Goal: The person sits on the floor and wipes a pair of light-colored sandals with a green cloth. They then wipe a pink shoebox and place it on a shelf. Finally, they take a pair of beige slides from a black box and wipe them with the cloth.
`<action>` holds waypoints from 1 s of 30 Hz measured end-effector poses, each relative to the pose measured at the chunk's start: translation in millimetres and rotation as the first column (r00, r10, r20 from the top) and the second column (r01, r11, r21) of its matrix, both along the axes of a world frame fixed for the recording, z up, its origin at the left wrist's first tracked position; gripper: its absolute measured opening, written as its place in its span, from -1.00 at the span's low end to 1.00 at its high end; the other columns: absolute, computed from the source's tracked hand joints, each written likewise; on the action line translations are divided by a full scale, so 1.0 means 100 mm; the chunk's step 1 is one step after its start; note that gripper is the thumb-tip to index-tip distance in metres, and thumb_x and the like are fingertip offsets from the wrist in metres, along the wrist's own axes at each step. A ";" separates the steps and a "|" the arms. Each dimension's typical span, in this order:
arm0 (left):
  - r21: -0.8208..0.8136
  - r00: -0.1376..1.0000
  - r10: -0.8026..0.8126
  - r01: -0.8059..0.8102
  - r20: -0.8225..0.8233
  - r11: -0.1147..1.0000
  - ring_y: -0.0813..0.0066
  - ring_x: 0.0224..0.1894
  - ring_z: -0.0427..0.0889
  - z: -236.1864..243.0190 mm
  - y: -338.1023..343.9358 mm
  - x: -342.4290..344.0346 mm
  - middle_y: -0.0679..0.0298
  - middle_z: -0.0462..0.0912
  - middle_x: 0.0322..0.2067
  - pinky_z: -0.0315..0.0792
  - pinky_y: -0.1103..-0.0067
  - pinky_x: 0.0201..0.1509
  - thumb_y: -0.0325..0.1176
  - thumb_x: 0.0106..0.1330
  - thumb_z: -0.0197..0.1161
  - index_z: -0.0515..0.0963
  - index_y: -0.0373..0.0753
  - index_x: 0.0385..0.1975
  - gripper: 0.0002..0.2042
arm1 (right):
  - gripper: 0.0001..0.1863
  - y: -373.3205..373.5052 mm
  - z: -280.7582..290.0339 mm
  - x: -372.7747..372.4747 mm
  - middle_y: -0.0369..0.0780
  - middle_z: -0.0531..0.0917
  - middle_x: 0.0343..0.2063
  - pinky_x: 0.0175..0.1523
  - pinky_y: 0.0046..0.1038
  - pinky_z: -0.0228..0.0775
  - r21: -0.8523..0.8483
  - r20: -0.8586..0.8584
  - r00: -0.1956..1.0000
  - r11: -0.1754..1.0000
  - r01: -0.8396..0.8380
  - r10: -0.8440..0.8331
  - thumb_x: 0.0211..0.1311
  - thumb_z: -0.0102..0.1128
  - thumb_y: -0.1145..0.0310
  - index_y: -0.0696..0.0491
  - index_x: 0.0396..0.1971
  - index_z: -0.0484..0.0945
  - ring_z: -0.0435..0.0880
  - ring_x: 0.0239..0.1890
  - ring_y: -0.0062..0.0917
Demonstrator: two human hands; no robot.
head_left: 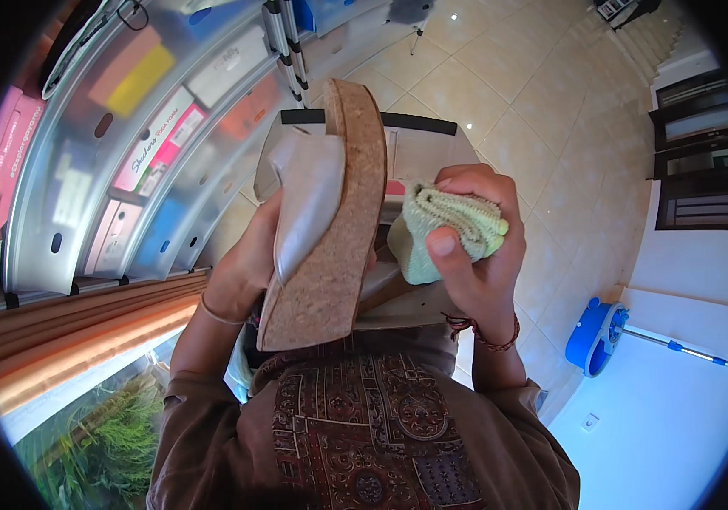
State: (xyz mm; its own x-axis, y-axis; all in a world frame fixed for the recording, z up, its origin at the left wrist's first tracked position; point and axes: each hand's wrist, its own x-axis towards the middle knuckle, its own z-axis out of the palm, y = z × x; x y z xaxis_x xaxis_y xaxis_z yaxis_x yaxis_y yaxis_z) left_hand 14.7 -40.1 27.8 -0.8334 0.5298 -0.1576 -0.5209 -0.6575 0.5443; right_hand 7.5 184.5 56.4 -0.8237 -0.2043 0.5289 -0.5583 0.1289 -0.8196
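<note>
A wedge sandal (338, 246) with a thick cork sole and a silvery-white upper strap stands tilted up in front of me, its cork side showing. My left hand (255, 248) grips it from the left, with most of the fingers hidden behind the shoe. Just to the right, my right hand (490, 246) is closed around a folded pale green cloth (444, 229), thumb on the near face. The cloth is close to the sole; whether they touch I cannot tell. Behind and below both lies a pale box (432, 151) with dark strips on its far edge, its inside mostly covered.
Stacked translucent shoe boxes (96, 204) rise along the left, beside metal poles (286, 42). Below them hang orange-brown curtains (83, 327) by a window with green plants (109, 442). On the right, a blue mop bucket (589, 336) stands on the tiled floor (542, 144).
</note>
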 end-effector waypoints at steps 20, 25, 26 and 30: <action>0.488 0.997 -0.075 0.077 -0.024 0.869 0.32 -0.41 0.46 -0.05 0.02 -0.16 0.10 0.35 -0.39 0.67 0.53 -0.42 -0.13 0.40 0.18 0.08 -0.45 0.27 -0.35 | -0.46 0.00 0.25 0.01 -0.12 0.58 -0.23 -0.13 -0.52 0.47 -0.193 0.070 0.993 0.978 -0.076 0.091 0.21 0.33 0.18 0.19 0.01 0.33 0.61 -0.22 -0.56; 0.330 0.994 -0.111 0.099 0.019 0.939 0.12 0.07 0.53 -0.01 0.05 -0.17 -0.07 0.43 0.07 0.66 0.42 0.02 -0.18 0.49 -0.01 0.13 -0.43 0.32 -0.45 | -0.40 -0.03 0.50 -0.10 -0.05 0.51 -0.13 0.02 -0.44 0.42 -0.114 0.072 0.997 0.993 0.023 -0.014 0.14 0.33 0.26 0.17 0.07 0.24 0.57 -0.10 -0.45; 0.203 0.993 -0.081 0.063 0.084 0.977 0.08 0.16 0.51 0.05 0.08 -0.14 -0.09 0.41 0.16 0.62 0.38 0.10 -0.18 0.52 -0.09 0.12 -0.42 0.33 -0.48 | -0.40 -0.04 0.48 -0.13 -0.04 0.49 -0.11 0.04 -0.43 0.42 -0.129 0.041 0.999 0.992 0.004 0.001 0.12 0.31 0.35 0.16 0.09 0.21 0.56 -0.09 -0.43; -0.338 0.983 0.097 -0.040 0.154 0.940 0.16 0.26 0.44 0.05 0.22 -0.18 -0.04 0.36 0.26 0.44 0.34 0.28 -0.25 0.54 -0.23 0.17 -0.39 0.33 -0.53 | -0.42 0.01 0.33 -0.18 -0.08 0.49 -0.11 0.01 -0.44 0.44 -0.095 -0.007 0.998 0.993 -0.067 0.067 -0.01 0.26 0.61 0.15 0.04 0.21 0.59 -0.08 -0.41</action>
